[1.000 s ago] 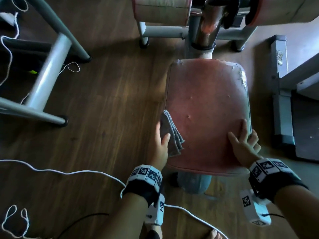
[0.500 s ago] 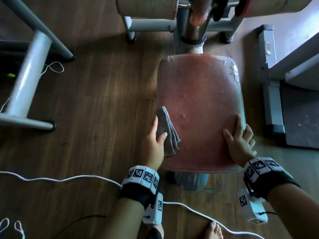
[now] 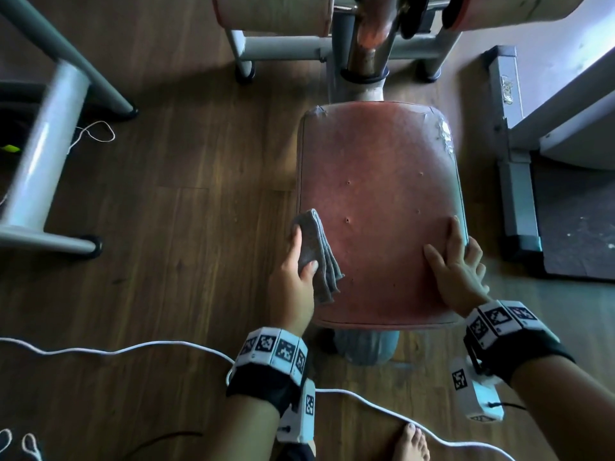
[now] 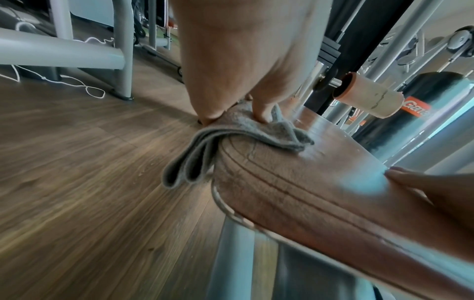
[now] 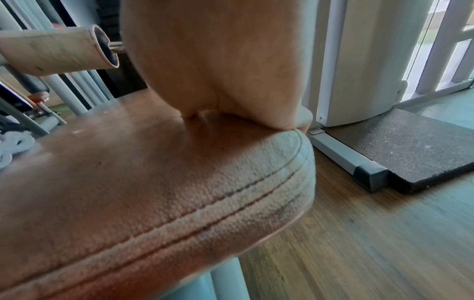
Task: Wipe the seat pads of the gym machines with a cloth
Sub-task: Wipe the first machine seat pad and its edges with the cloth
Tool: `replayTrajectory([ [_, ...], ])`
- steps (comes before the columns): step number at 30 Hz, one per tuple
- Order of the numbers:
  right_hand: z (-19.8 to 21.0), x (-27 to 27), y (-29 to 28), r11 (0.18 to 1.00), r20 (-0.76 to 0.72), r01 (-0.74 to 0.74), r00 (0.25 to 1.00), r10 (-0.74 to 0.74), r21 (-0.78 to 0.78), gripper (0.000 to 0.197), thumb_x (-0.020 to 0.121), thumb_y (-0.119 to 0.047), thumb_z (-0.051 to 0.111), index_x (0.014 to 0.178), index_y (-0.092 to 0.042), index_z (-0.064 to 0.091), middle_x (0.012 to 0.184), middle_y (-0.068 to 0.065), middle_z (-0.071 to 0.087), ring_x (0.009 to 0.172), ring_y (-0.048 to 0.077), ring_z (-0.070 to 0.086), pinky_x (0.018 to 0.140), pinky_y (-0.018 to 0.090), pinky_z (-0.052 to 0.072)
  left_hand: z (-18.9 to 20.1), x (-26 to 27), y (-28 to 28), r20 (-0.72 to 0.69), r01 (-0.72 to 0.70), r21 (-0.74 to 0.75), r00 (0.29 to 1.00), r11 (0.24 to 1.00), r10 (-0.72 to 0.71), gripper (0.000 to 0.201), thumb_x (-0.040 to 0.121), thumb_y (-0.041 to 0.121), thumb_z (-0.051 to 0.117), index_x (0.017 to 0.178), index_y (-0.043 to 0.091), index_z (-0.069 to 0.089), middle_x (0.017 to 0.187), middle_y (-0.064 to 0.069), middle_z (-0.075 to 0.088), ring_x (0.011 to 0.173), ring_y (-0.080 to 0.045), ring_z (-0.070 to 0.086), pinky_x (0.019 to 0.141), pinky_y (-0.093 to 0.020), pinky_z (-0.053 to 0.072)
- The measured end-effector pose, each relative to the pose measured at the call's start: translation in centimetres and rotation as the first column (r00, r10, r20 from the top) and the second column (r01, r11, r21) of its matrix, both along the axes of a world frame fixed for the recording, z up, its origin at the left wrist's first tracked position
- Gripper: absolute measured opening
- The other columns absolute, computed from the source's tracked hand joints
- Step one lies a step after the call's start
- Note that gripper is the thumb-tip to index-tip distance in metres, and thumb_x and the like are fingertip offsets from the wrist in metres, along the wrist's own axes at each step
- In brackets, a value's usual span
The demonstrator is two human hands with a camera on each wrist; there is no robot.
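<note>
A worn reddish-brown seat pad [image 3: 379,201] on a grey post fills the middle of the head view. My left hand [image 3: 296,274] grips a folded grey cloth [image 3: 319,257] at the pad's left edge, thumb on top; the cloth [image 4: 231,140] drapes over that edge in the left wrist view. Over on the pad's right edge my right hand [image 3: 456,264] rests flat with its fingers spread and holds nothing. In the right wrist view the palm [image 5: 231,71] presses on the pad [image 5: 153,172] near its corner.
Grey machine frame tubes [image 3: 50,144] stand on the wooden floor at left. Roller pads [image 3: 273,11] and a post [image 3: 366,38] lie beyond the seat. A grey base rail [image 3: 512,161] with a dark mat [image 3: 579,221] is at right. A white cord [image 3: 133,349] crosses the floor near my bare foot [image 3: 411,444].
The view has drifted, so the seat now sits slightly lower and further left in frame. Both hands keep their places on the pad's edges; the cloth stays in my left hand.
</note>
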State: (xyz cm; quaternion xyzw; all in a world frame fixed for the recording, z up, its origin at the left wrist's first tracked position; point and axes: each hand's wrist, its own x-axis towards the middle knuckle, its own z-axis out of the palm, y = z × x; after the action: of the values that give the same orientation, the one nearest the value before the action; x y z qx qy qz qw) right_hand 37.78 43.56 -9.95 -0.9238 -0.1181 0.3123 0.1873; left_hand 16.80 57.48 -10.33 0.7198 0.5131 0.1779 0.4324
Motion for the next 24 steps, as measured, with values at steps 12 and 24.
replayTrajectory([
  [12, 0.0, 7.6, 10.0, 0.982, -0.025, 0.145, 0.989, -0.143, 0.120, 0.089, 0.089, -0.061, 0.046, 0.154, -0.019, 0.002, 0.158, 0.017, 0.015, 0.143, 0.038, 0.019, 0.117, 0.052, 0.013, -0.8, 3.7, 5.4, 0.105, 0.049, -0.145, 0.994, 0.988, -0.034, 0.068, 0.088, -0.003, 0.062, 0.148, 0.013, 0.035, 0.149, -0.005, 0.040, 0.136, -0.010, 0.036, 0.109, -0.008, 0.020],
  [24, -1.5, 7.4, 10.5, 0.980, 0.032, 0.201, 0.979, -0.201, 0.010, 0.077, 0.094, -0.053, 0.043, 0.152, -0.035, -0.005, 0.155, 0.006, 0.013, 0.139, 0.037, 0.016, 0.112, 0.055, 0.012, -0.8, 5.9, 7.4, 0.027, 0.011, -0.145, 1.000, 0.989, -0.007, 0.068, 0.090, 0.005, 0.063, 0.149, 0.023, 0.034, 0.144, 0.010, 0.036, 0.127, 0.002, 0.034, 0.106, -0.003, 0.016],
])
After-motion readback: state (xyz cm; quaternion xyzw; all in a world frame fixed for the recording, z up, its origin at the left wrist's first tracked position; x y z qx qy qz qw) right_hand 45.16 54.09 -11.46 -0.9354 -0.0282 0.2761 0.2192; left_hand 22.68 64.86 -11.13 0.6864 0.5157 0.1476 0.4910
